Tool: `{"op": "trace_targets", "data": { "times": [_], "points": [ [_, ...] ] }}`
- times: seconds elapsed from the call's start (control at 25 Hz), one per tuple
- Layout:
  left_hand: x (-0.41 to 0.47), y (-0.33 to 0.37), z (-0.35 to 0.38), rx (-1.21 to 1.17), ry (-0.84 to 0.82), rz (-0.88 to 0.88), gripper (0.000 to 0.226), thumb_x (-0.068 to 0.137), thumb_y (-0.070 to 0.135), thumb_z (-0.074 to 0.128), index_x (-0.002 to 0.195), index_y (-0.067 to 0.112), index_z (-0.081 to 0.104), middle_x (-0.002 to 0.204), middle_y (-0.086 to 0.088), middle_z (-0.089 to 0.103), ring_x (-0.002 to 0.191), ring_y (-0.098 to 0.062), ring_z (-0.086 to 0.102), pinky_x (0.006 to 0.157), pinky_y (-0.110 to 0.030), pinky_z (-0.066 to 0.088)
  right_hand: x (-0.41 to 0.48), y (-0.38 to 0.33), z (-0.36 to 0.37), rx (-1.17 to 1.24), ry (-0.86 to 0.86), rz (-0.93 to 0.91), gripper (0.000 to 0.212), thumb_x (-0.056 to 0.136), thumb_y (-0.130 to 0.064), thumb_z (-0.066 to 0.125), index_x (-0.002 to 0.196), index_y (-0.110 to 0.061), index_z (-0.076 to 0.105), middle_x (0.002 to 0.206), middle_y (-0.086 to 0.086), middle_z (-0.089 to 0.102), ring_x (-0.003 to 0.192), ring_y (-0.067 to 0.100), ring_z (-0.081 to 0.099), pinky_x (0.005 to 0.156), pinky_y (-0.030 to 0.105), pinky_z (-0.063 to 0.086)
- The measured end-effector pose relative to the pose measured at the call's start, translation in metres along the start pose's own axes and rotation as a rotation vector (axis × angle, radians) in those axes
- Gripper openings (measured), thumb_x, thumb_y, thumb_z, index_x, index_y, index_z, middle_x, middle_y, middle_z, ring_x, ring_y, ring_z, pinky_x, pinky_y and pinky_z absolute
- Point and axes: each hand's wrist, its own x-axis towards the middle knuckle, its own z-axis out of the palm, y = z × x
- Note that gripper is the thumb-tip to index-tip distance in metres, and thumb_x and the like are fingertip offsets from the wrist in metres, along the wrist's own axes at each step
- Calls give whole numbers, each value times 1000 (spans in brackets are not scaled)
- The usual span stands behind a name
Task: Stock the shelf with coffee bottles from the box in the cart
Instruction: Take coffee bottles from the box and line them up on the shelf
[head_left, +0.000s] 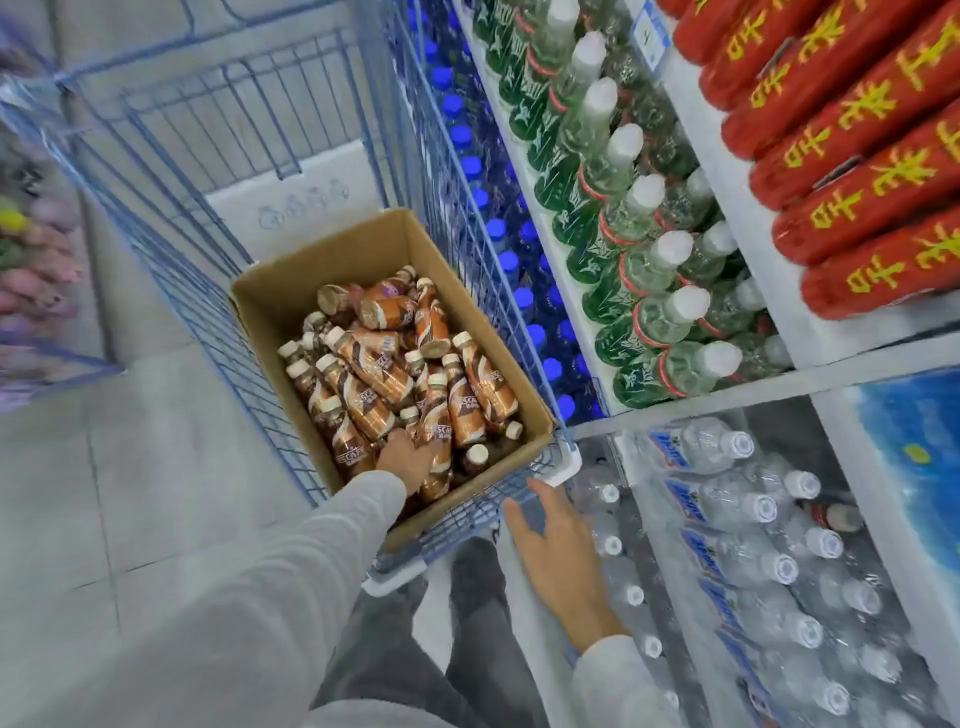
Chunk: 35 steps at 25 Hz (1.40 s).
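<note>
The right hand (558, 556) hung nearest the camera, flat and spread, its fingers apart and holding nothing, the fingertips just short of the near corner of the blue wire cart (483, 512). To its right lay clear water bottles (753, 561) packed on a low shelf.

Ahead and to the left of that hand, the left hand (408, 460) reached out of a grey sleeve (291, 561) into the cardboard box (291, 306) that sat in the cart. Its fingers were curled on one coffee bottle (435, 457) at the near end of the box, though how firmly they closed could not be told. Beyond the grip, more coffee bottles (374, 364), brown and orange with pale caps, lay heaped in all directions, filling the box to its far wall.

Past the box stood a white carton (306, 192) deeper in the cart. Right of the grip and farther off, blue-capped bottles (524, 296) lined the lowest visible row, green-labelled bottles (639, 260) with white caps the shelf above, and red packs (857, 171) with yellow lettering higher still.
</note>
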Motion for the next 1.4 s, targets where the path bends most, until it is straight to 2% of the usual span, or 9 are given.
{"op": "trace_targets", "data": {
  "times": [0.16,0.28,0.4,0.6,0.76,0.92,1.12,1.24,1.4],
  "points": [
    [44,-5,27,-31,50,8,100,68,77,63,139,9,48,144,-17,52,125,-40,54,106,-50,46,36,-4,-3,-46,-86,-14,47,100,-53,49,143,-33,49,146,-9,51,137,16,45,111,39,40],
    [47,-7,35,-13,120,40,76,74,64,69,124,8,58,122,-13,66,109,-34,63,96,-47,53,56,-13,-3,-77,-127,-49,47,100,-53,49,142,-33,49,146,-8,51,137,18,45,111,42,41],
    [12,-1,16,-282,125,67,58,80,48,77,123,12,62,112,-1,68,103,-22,65,94,-36,51,74,-27,0,-57,-145,-67,48,101,-49,51,144,-28,48,145,-5,52,135,19,47,108,38,41],
    [-59,-30,-28,-599,126,92,47,83,48,78,122,26,62,111,9,74,100,-13,70,95,-34,53,133,-31,41,74,-156,111,54,93,-48,56,139,-21,52,140,2,58,129,28,54,110,47,43],
    [-104,-43,-53,-732,162,66,42,87,38,77,124,29,61,109,10,73,95,-8,72,74,-20,56,183,-32,81,33,-178,299,62,94,-32,60,146,-4,41,148,16,47,132,36,48,109,39,38],
    [-123,-55,-58,-727,211,54,39,89,35,73,125,29,58,110,15,67,97,-6,66,66,-13,54,204,-33,128,25,-63,385,78,87,-39,73,141,4,36,145,21,48,130,39,50,106,42,42],
    [-125,-64,-59,-680,211,70,50,88,39,73,133,25,57,120,8,66,106,-13,64,73,-17,55,193,-30,144,-143,48,325,79,89,-49,68,145,-4,34,146,24,40,131,41,45,107,48,40],
    [-131,-60,-64,-676,183,99,52,87,39,74,134,25,56,122,6,66,107,-15,64,72,-17,55,193,-29,130,-14,-64,297,81,86,-53,70,149,-11,40,147,18,40,132,40,45,113,48,38],
    [-144,-42,-76,-658,141,159,48,87,35,75,131,24,57,114,10,68,99,-7,66,64,-13,54,162,-41,94,256,-172,191,75,79,-53,75,142,-20,53,140,3,58,128,27,55,113,48,41]
  ]
}}
